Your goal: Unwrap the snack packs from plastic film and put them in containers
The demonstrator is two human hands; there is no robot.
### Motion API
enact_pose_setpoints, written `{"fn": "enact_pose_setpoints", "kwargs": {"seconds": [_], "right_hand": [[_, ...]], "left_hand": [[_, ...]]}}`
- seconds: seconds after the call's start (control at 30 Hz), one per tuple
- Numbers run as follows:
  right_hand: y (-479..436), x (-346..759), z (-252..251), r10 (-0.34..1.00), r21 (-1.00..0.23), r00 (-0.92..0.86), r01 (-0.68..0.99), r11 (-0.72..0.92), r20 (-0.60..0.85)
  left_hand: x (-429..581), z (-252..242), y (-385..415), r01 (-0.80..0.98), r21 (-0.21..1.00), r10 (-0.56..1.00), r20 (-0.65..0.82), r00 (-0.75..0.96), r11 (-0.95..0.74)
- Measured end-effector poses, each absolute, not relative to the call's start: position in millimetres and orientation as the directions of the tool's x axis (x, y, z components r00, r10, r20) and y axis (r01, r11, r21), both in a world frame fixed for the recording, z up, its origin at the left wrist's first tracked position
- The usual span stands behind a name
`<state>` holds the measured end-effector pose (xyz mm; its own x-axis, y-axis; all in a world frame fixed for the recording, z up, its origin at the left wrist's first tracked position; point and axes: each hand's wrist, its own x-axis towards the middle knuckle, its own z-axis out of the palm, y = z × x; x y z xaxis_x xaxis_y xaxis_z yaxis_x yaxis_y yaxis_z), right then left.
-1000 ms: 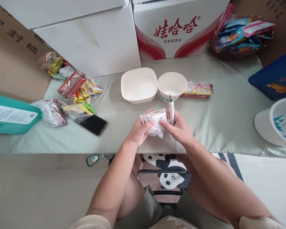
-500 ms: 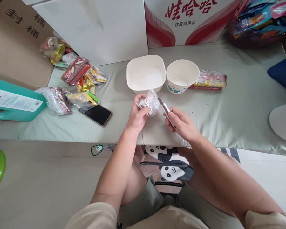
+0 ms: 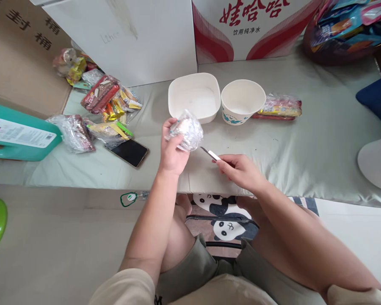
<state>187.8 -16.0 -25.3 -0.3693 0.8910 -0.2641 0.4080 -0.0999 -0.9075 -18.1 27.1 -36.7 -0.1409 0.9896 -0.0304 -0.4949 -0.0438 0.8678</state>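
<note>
My left hand grips a clear plastic-wrapped packet, raised just in front of a white rectangular bowl. What the crinkled wrapping contains I cannot make out. In my right hand is a utility knife, its blade out and pointing up and left, with the tip close to the packet's lower right side. Beside the rectangular bowl stands a round paper bowl with a blue-green leaf pattern. Both bowls show bare insides.
A wrapped snack pack lies right of the round bowl. Several snack packets and a phone lie to the left, near a green jug. Cartons stand behind; a white bin is at the right edge.
My left hand has moved left and turned the packet over somewhat. The knife has swung to a flatter angle, its tip lower and further left, as my right fingers shifted on it.
</note>
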Motion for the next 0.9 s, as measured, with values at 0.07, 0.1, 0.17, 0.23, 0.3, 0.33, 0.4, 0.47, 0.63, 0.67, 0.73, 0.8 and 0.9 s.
{"fn": "enact_pose_setpoints", "kwargs": {"seconds": [0.07,0.1,0.17,0.23,0.3,0.33,0.4,0.47,0.63,0.67,0.73,0.8,0.9], "right_hand": [[-13,197,-29,0.947,-0.859,-0.268,0.511,-0.016,-0.177],[-10,203,-33,0.977,-0.805,-0.181,0.594,0.014,-0.116],[-4,218,-43,1.000,-0.632,-0.026,0.775,0.025,0.008],[2,232,-52,0.994,-0.459,0.042,0.888,0.011,0.105],[5,239,-58,0.976,-0.388,0.061,0.921,0.025,0.208],[5,239,-58,0.961,-0.400,0.056,0.915,0.060,0.271],[0,232,-55,0.934,-0.496,-0.028,0.842,0.214,0.356],[-6,219,-50,0.905,-0.615,-0.194,0.678,0.402,0.378],[-13,197,-43,0.932,-0.818,-0.235,0.452,0.356,0.275],[-13,197,-42,0.947,-0.854,-0.212,0.416,0.312,0.242],[-12,199,-39,0.969,-0.916,-0.168,0.328,0.229,0.182],[-10,201,-38,0.990,-0.966,-0.078,0.222,0.131,0.116],[-8,201,-38,0.996,-0.997,0.056,0.033,-0.065,-0.063]], "left_hand": [[-24,-33,28,-0.524,0.852,0.984,-0.096,-0.151,0.003],[-26,-32,27,-0.537,0.842,0.981,-0.141,-0.131,0.050],[-28,-33,26,-0.544,0.824,0.973,-0.225,-0.054,0.160],[-25,-35,25,-0.523,0.811,0.959,-0.282,0.043,0.262],[-19,-37,23,-0.484,0.806,0.938,-0.321,0.130,0.342],[-15,-37,21,-0.463,0.804,0.927,-0.335,0.166,0.373],[-6,-37,18,-0.428,0.806,0.912,-0.349,0.217,0.410],[3,-36,14,-0.397,0.813,0.901,-0.346,0.261,0.426],[10,-35,9,-0.304,0.849,0.887,-0.339,0.314,0.432],[8,-35,9,-0.295,0.855,0.890,-0.340,0.305,0.427],[2,-36,11,-0.286,0.860,0.894,-0.343,0.289,0.422],[-4,-36,14,-0.293,0.858,0.896,-0.344,0.282,0.422],[-10,-35,17,-0.377,0.846,0.922,-0.306,0.236,0.377]]}}
